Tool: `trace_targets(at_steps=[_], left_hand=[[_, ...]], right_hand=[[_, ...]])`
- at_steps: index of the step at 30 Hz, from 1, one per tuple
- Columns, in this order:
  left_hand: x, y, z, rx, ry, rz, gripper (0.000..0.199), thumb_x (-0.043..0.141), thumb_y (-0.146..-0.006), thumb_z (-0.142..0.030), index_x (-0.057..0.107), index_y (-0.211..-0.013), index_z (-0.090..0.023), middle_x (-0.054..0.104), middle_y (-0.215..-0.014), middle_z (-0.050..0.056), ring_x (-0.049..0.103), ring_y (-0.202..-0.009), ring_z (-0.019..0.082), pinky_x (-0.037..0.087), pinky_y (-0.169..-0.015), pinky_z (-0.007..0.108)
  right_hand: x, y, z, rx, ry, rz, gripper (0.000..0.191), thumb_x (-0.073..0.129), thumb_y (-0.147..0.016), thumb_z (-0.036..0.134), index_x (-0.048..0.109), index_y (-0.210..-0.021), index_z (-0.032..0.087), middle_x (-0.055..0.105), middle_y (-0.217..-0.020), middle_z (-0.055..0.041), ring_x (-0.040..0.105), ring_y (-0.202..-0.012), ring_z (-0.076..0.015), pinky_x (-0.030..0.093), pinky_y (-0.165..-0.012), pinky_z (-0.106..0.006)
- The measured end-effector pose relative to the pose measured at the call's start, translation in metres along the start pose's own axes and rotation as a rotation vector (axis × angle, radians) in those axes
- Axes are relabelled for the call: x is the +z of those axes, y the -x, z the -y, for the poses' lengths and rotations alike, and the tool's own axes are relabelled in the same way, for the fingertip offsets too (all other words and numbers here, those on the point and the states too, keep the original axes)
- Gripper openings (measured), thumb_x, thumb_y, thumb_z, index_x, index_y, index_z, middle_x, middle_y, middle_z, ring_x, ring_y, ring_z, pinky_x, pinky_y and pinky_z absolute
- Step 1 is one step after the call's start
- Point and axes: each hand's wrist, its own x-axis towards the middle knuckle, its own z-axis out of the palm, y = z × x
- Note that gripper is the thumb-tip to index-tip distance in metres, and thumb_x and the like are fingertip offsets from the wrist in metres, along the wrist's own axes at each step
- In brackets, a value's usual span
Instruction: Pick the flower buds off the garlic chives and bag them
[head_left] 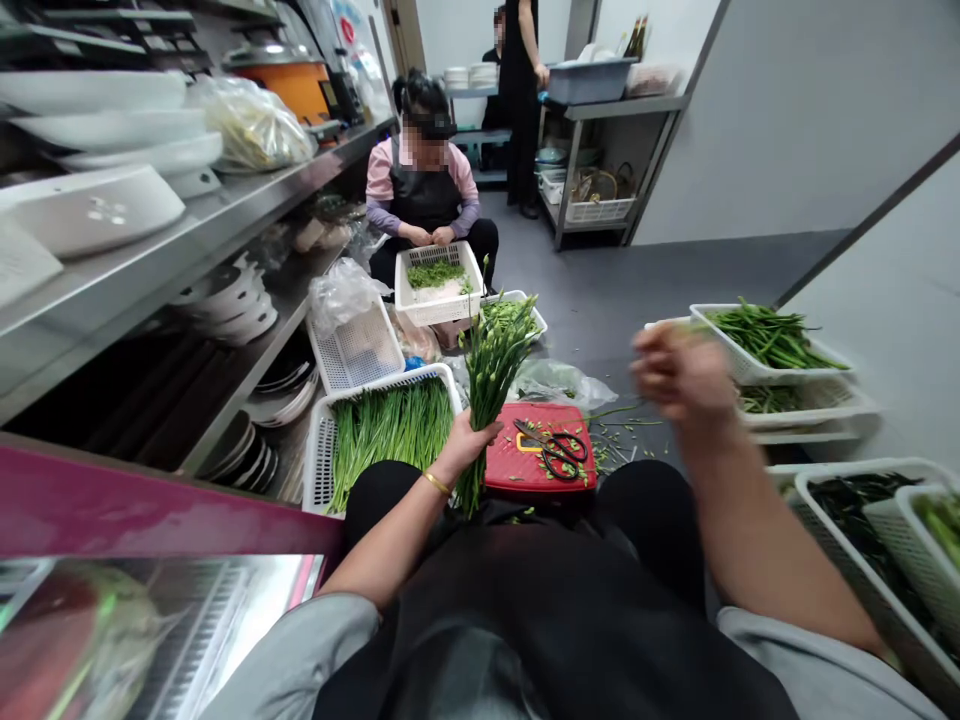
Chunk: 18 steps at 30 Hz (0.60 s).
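My left hand [469,447], with a gold bangle at the wrist, is closed around an upright bunch of flowering garlic chives [491,365] with pale buds at the top. My right hand [681,372] is raised out to the right, smeared by motion; its fingers look curled, but whether anything is in them does not show. Between my knees, a red board-like surface [506,470] bears black-handled scissors [559,452] and scattered green trimmings. Left of the bunch, a white basket [319,450] holds long green stems [394,430] laid side by side.
Facing me sits a person [424,190] with a white basket [416,308] of greens. White baskets of green vegetables [769,335] stand at my right. Shelving [277,190] with dishes lines the left. Plastic bags [562,382] lie on the floor. Another person [521,110] stands behind.
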Motion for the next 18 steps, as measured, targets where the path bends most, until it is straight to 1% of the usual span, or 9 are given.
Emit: trace_targets(at_steps=[1,3,4,6,8,10,13,16,18], left_hand=[[0.001,0.0,0.0,0.025,-0.035,-0.017,0.041,0.077,-0.059,-0.046,0.056,-0.075,-0.015,0.053,-0.057,-0.004,0.048,-0.047,0.009,0.039,-0.049,0.025],[0.002,0.003,0.001,0.081,-0.119,-0.031,0.039,0.075,-0.062,-0.048,0.053,-0.07,-0.016,0.054,-0.057,-0.004,0.049,-0.049,0.01,0.041,-0.052,0.026],[0.002,0.006,0.001,0.113,-0.165,-0.031,0.039,0.074,-0.064,-0.049,0.052,-0.069,-0.017,0.054,-0.058,-0.003,0.05,-0.052,0.011,0.042,-0.054,0.026],[0.0,0.011,0.001,0.176,-0.244,-0.03,0.037,0.072,-0.066,-0.049,0.054,-0.07,-0.017,0.056,-0.061,-0.002,0.052,-0.059,0.013,0.043,-0.058,0.026],[-0.004,0.016,0.002,0.216,-0.283,-0.039,0.037,0.072,-0.066,-0.05,0.055,-0.072,-0.017,0.057,-0.065,-0.001,0.052,-0.065,0.014,0.043,-0.061,0.026],[-0.007,0.018,0.003,0.191,-0.275,-0.045,0.04,0.074,-0.064,-0.051,0.054,-0.071,-0.017,0.056,-0.064,-0.001,0.051,-0.064,0.014,0.043,-0.06,0.026],[-0.009,0.019,0.003,0.072,-0.204,0.004,0.043,0.077,-0.061,-0.051,0.051,-0.068,-0.017,0.052,-0.059,-0.004,0.048,-0.055,0.011,0.04,-0.055,0.025],[-0.008,0.017,-0.002,0.023,-0.144,0.097,0.043,0.079,-0.058,-0.047,0.05,-0.067,-0.016,0.053,-0.058,-0.004,0.047,-0.053,0.01,0.039,-0.054,0.024],[-0.006,0.017,-0.007,0.022,-0.12,0.161,0.042,0.081,-0.056,-0.045,0.053,-0.067,-0.015,0.054,-0.06,-0.004,0.047,-0.055,0.009,0.039,-0.055,0.024]], right_hand=[[0.023,-0.002,-0.016,0.14,0.006,0.077,0.053,0.082,-0.051,0.065,0.055,-0.066,0.021,0.018,-0.045,0.0117,0.014,-0.037,-0.0023,0.005,-0.036,-0.021],[0.057,-0.011,-0.04,0.233,-0.046,0.134,0.062,0.082,-0.042,0.069,0.058,-0.069,0.018,0.02,-0.042,0.0135,0.014,-0.035,-0.0011,0.006,-0.034,-0.02],[0.068,-0.015,-0.048,0.237,-0.067,0.138,0.065,0.082,-0.039,0.07,0.058,-0.067,0.017,0.021,-0.04,0.0137,0.015,-0.034,-0.0009,0.006,-0.034,-0.02],[0.078,-0.022,-0.057,0.203,-0.083,0.126,0.063,0.083,-0.036,0.068,0.053,-0.06,0.017,0.023,-0.037,0.013,0.015,-0.033,-0.0007,0.006,-0.034,-0.021],[0.078,-0.025,-0.06,0.176,-0.043,0.119,0.059,0.085,-0.038,0.064,0.051,-0.054,0.018,0.024,-0.036,0.012,0.017,-0.033,-0.001,0.006,-0.035,-0.022],[0.072,-0.025,-0.057,0.109,0.006,0.075,0.054,0.084,-0.044,0.06,0.054,-0.055,0.017,0.026,-0.037,0.0112,0.018,-0.035,-0.0014,0.008,-0.036,-0.022],[0.05,-0.027,-0.039,-0.164,-0.024,-0.125,0.044,0.079,-0.058,0.057,0.061,-0.065,0.018,0.03,-0.043,0.0098,0.02,-0.039,-0.0034,0.011,-0.039,-0.024],[0.004,-0.035,-0.006,-0.438,-0.114,-0.362,0.041,0.076,-0.063,0.056,0.052,-0.062,0.023,0.03,-0.047,0.0074,0.019,-0.041,-0.0059,0.01,-0.041,-0.026],[-0.039,-0.039,0.02,-0.511,-0.012,-0.393,0.054,0.063,-0.068,0.071,0.041,-0.058,0.024,0.023,-0.048,0.0048,0.017,-0.043,-0.0079,0.008,-0.044,-0.027]])
